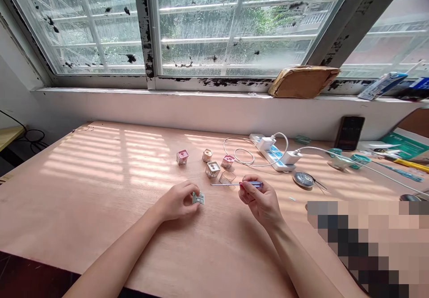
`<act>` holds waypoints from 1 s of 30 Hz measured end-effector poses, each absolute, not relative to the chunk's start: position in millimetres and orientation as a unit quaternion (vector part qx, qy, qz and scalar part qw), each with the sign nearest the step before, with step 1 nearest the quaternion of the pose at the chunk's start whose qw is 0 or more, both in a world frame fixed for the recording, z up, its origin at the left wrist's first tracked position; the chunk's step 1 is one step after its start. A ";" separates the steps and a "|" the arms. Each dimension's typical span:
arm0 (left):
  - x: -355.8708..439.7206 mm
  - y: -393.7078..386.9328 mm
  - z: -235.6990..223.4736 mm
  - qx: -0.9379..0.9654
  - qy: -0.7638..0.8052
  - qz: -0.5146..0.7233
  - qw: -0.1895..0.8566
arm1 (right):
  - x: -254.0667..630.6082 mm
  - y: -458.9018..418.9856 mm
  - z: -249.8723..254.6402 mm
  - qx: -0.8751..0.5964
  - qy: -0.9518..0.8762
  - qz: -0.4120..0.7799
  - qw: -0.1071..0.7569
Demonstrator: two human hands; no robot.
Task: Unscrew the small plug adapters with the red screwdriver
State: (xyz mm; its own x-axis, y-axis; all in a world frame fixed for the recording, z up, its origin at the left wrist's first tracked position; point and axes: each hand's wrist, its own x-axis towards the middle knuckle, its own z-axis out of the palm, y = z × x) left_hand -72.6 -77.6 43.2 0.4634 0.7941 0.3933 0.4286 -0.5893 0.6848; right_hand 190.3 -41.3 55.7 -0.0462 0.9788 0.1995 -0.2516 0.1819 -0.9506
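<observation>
My left hand (176, 201) pinches a small flat green-and-white module (198, 198) at its fingertips, low over the plywood table (100, 190). My right hand (259, 202) grips a slim screwdriver (250, 184) with a blue and red handle, its thin metal shaft pointing left. Just beyond the hands stand several small translucent cube housings: two with pink tops (182, 157) and two with beige tops (212, 169). An open, see-through housing (227, 178) sits closest, right by the screwdriver's tip, without touching it.
A white power strip (273, 153) with plugged-in chargers and looped cables lies behind the hands. Further right are a phone (349, 132), a round tin (303, 178) and a yellow-handled tool (407, 164). A pixelated patch covers the lower right. A windowsill runs behind the table.
</observation>
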 end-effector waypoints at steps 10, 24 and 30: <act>-66.5 -80.3 49.3 0.828 0.380 0.319 0.262 | 181.8 -54.4 53.9 -0.370 -0.600 0.429 0.565; -65.2 -80.9 47.4 0.834 0.371 0.305 0.271 | 176.5 -55.5 49.2 -0.375 -0.611 0.454 0.530; -65.0 -80.8 47.2 0.835 0.370 0.302 0.273 | 176.2 -55.6 47.9 -0.384 -0.611 0.456 0.521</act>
